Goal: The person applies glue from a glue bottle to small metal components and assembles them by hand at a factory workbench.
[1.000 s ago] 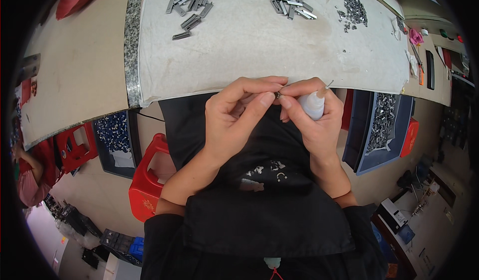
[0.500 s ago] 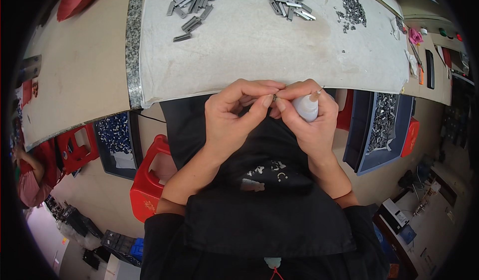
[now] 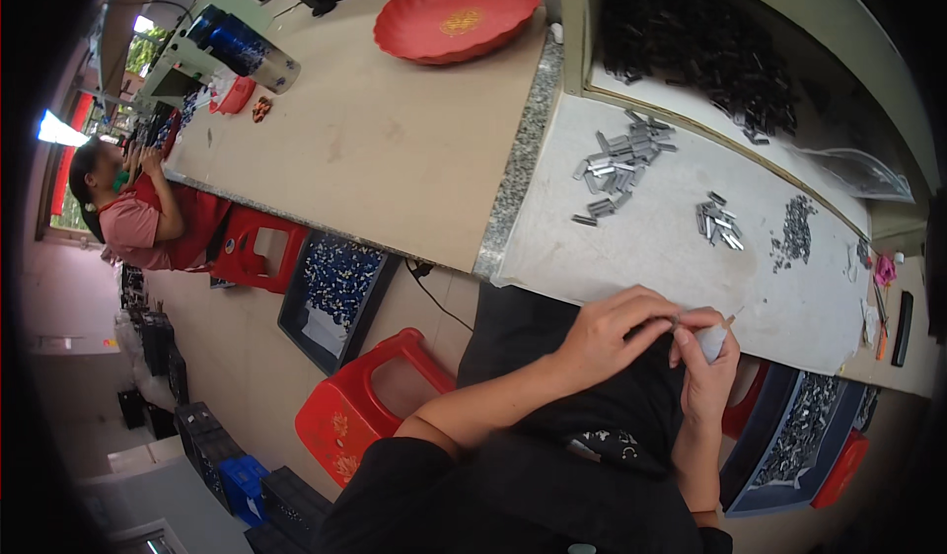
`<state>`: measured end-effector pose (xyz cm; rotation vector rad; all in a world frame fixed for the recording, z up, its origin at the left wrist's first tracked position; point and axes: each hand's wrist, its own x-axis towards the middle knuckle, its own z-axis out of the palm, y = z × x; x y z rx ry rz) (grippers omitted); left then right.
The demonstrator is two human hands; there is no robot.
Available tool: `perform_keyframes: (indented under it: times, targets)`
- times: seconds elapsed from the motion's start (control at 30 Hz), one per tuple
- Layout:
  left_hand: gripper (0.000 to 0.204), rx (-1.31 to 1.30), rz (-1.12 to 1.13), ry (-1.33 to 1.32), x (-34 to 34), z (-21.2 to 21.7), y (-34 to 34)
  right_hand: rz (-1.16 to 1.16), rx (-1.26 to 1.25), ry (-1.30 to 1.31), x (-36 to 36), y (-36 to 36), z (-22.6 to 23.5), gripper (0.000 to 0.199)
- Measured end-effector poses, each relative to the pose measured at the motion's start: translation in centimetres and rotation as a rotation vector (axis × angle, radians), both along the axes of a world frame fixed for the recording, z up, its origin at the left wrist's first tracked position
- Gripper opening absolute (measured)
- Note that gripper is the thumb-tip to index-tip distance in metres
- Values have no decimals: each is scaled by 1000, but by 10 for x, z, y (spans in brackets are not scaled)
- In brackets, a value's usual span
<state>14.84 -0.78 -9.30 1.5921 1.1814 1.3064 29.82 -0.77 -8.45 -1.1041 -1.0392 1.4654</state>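
Note:
My left hand [image 3: 614,339] and my right hand [image 3: 702,381] meet just off the front edge of the white-covered table [image 3: 641,258]. Their fingertips pinch around a small dark part [image 3: 675,324], mostly hidden by the fingers. My right hand also holds a whitish squeeze bottle [image 3: 711,342] with a thin needle tip pointing up and away. On the white cover lie a pile of grey metal bars [image 3: 623,164], a smaller pile of bars [image 3: 719,223] and a heap of tiny metal parts [image 3: 793,235].
A shelf holds many dark bars [image 3: 700,51]. A red dish [image 3: 459,13] and a blue tumbler [image 3: 242,49] stand on the left table. Red stools [image 3: 370,406], a bin of blue parts [image 3: 335,288] and a bin of metal parts [image 3: 804,426] flank me. A co-worker [image 3: 148,214] sits far left.
The view has swung left, bringing in the red dish, the tumbler, the shelf and the co-worker. My hands stay together, with the bottle still in my right hand.

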Motion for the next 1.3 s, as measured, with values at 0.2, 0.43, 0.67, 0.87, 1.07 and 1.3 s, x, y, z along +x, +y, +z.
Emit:
perform_keyframes:
  times: [0.2,0.43,0.67,0.87,1.07,1.3]
  targets:
    - [17,238,179,588,-46,2,33,-35,0,-85,16,6,6,12]
    - [17,198,226,729,-50,4,50,-98,-36,-152,37,1,2,11]
    - [13,292,31,600,19,4,91,-71,15,-91,40,5,-2,30]
    - [9,320,69,832,7,-5,117,-113,52,37,36,-3,-2,34]
    - [6,165,-142,566,16,14,90,-162,86,-1,48,-5,-5,28]
    - [11,190,-340,142,18,15,32,-49,41,17,34,2,-2,9]
